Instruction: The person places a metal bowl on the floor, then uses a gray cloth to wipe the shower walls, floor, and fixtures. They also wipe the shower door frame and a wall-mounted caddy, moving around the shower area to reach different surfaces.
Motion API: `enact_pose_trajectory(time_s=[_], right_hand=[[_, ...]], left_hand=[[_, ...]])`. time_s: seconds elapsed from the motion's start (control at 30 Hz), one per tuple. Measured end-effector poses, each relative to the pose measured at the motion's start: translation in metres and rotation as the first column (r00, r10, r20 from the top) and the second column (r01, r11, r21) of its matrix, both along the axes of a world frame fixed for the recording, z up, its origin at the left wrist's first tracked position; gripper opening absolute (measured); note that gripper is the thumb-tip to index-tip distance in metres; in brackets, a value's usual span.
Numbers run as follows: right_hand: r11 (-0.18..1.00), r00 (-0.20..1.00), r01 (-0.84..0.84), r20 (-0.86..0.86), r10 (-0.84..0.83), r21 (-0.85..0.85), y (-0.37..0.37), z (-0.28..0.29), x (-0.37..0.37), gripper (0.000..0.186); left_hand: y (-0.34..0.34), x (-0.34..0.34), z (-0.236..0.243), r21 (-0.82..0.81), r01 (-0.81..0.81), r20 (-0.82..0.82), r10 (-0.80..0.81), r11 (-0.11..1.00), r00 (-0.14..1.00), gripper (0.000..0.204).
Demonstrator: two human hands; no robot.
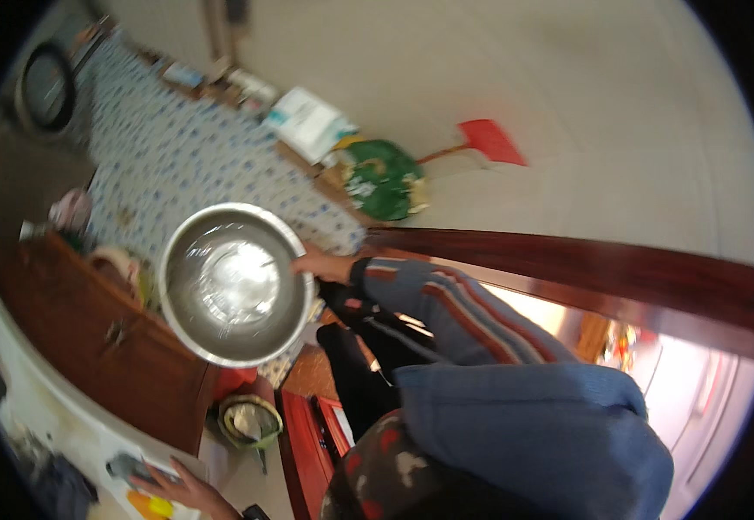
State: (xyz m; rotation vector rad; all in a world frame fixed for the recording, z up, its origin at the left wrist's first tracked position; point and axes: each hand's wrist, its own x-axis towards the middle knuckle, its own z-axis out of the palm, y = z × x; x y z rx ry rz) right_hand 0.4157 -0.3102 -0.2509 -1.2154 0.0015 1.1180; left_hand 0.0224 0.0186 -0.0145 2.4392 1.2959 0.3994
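Observation:
My right hand [314, 263], at the end of a blue-grey striped sleeve, grips the rim of a round metal basin [182, 316]. The basin is tipped toward me, and bright ripples inside look like water. At the lower left, my left hand [188, 492] is over a white counter with its fingers spread. Its fingertips are beside a grey object [130, 468] that I cannot make out, and a yellow and orange item [153, 506] lies just under the hand.
Below the counter [39, 390] is a brown wooden cabinet [108, 338]. A bin with a green liner [251, 422] stands near its end. Along the wall sit a white box [307, 123], a green bag [381, 178] and a red fly swatter [491, 142]. A dark red door frame [567, 260] runs at right.

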Motion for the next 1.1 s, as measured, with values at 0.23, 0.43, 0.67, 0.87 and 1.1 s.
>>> enact_pose_trajectory(time_s=[0.23,0.43,0.67,0.87,1.1], right_hand=[[0.961,0.999,0.016,-0.046,-0.030,-0.276,-0.005,-0.122,-0.013,0.062],[0.933,0.991,-0.073,-0.131,0.028,-0.353,-0.011,-0.218,-0.029,0.062],[0.842,0.986,-0.004,-0.140,-0.086,-0.539,0.030,-0.306,-0.032,0.047],[0.894,0.974,0.066,-0.167,-0.154,-0.443,0.095,-0.368,-0.019,0.053],[0.960,0.980,0.108,-0.136,-0.147,-0.259,0.168,-0.453,0.003,0.036]], left_hand=[[-0.008,0.022,0.009,0.128,0.005,-0.197,0.021,0.992,0.980,0.055],[-0.023,0.031,0.022,0.100,-0.041,-0.242,0.064,0.994,0.968,0.060],[-0.025,0.043,0.023,0.118,-0.129,-0.272,0.157,0.985,0.949,0.061],[-0.023,0.044,0.032,0.097,-0.065,-0.423,0.100,0.993,0.900,0.077],[-0.021,0.048,0.033,0.017,-0.137,-0.385,0.133,0.990,0.913,0.091]])
